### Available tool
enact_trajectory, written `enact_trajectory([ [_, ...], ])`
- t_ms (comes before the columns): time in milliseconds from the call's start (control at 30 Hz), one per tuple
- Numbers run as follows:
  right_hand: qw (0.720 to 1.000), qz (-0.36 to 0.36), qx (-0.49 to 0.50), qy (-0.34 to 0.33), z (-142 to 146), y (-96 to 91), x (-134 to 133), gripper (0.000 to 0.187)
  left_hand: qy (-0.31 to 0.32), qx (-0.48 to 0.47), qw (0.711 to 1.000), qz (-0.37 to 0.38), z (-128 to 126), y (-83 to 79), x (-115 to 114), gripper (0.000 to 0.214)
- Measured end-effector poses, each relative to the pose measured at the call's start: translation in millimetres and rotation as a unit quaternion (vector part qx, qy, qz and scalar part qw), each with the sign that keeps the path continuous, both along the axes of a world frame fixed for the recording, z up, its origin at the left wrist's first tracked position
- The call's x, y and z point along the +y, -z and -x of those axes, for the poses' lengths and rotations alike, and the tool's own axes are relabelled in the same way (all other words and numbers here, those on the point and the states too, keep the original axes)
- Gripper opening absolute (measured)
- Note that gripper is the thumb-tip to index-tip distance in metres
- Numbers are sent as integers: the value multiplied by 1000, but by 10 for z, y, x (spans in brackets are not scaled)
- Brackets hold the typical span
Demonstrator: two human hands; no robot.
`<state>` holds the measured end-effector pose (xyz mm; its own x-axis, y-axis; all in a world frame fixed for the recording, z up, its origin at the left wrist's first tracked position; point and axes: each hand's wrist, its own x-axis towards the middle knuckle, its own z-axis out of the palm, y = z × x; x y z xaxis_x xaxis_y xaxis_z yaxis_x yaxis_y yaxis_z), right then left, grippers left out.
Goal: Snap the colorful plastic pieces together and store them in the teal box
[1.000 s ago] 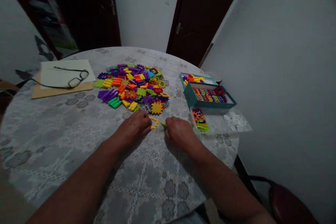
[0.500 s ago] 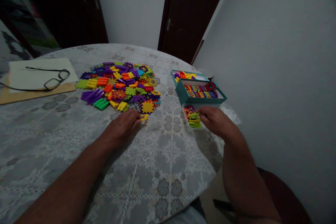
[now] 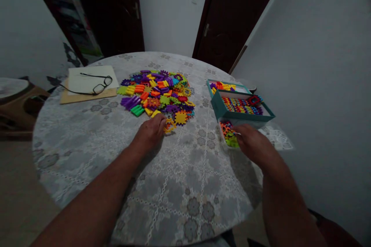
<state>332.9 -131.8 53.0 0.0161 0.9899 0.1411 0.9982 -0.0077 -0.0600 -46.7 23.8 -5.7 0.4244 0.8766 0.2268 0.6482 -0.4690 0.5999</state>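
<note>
My left hand (image 3: 152, 129) is closed, with its fingertips pinching an open-centred yellow building piece (image 3: 170, 126). It is at the near edge of a heap of colourful plastic building pieces (image 3: 165, 100), gear-edged squares and ribbed blocks among them. My right hand (image 3: 252, 141) reaches over the right side of a small clear plastic container (image 3: 223, 141) that holds orange, purple and green pieces (image 3: 230, 135). Its fingers are bent together at the container's edge. A small pale bit shows at their tips, too small to make out.
Behind the clear container stands a teal box (image 3: 246, 114) with rows of colourful pieces, and its lid (image 3: 242, 89) holds more. Clear plastic packaging (image 3: 276, 137) lies at the right. Black glasses (image 3: 99, 88) rest on paper and a board (image 3: 111, 93). A patterned cloth covers the round table (image 3: 179, 170).
The view has swung left, shifting everything rightward in the picture. My left hand still pinches the yellow piece, more of which now shows. My right hand stays at the clear container.
</note>
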Motion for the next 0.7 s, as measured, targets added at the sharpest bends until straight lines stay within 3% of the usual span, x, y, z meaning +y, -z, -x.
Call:
enact_trajectory([
  [200,989,-35,97,-110,722,-20,391,31,41,-13,999,12,-1,6,8,25],
  [400,993,-19,118,-16,1449,316,1006,54,93,-19,995,6,-31,19,-9,14],
  [500,994,-16,108,8,1576,491,1151,61,127,-23,992,4,-62,27,-41,16],
  [700,985,-86,149,-27,1544,729,1152,42,132,-25,991,19,-93,27,-84,20],
])
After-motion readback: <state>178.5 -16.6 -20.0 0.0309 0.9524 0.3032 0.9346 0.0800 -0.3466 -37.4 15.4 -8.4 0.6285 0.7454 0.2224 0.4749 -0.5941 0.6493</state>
